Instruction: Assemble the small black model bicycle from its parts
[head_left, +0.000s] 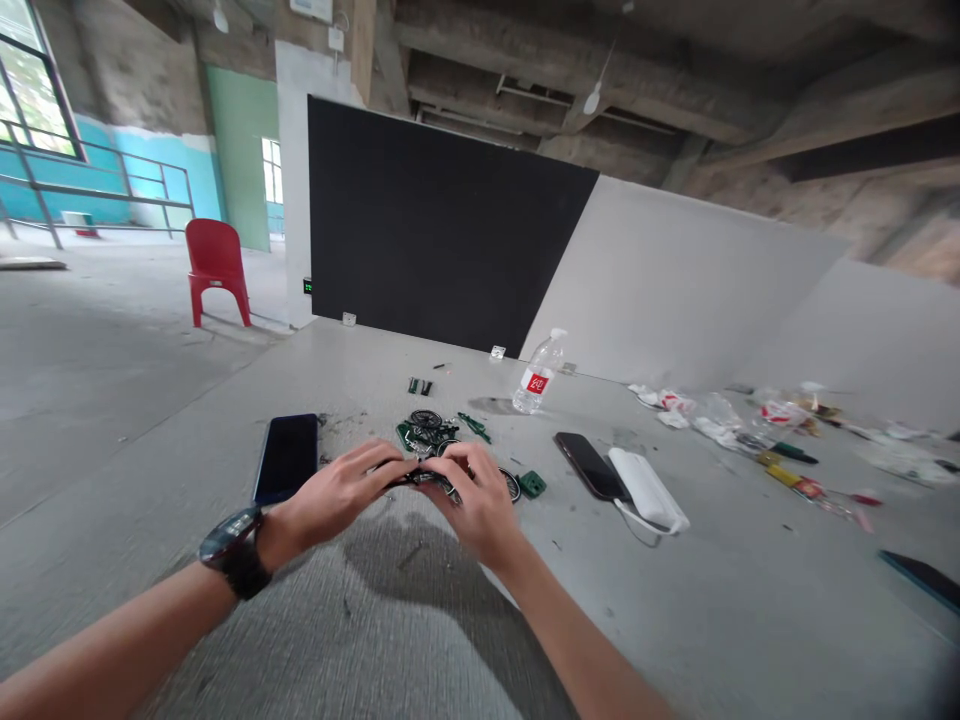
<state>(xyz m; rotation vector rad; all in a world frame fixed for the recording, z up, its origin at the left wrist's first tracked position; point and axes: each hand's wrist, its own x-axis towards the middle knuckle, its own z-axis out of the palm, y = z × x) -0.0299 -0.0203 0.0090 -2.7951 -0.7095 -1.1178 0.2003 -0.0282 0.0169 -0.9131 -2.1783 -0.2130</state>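
Note:
My left hand (341,492), with a black watch on its wrist, pinches one end of a small dark model bicycle (511,485) near the middle of the view. My right hand (476,500) grips the same model from the other side, and its fingers hide much of the frame. The fingertips of both hands nearly meet. Just beyond them lie more small dark wheels and parts (426,420), with a green piece (475,428) beside them. A green block (532,484) rests to the right of my right hand.
A phone (287,458) lies left of my hands. To the right are another phone (589,464), a white power bank with a cable (646,487) and a plastic bottle (538,375). Crumpled wrappers (716,418) lie farther right. A black panel (450,230) stands behind.

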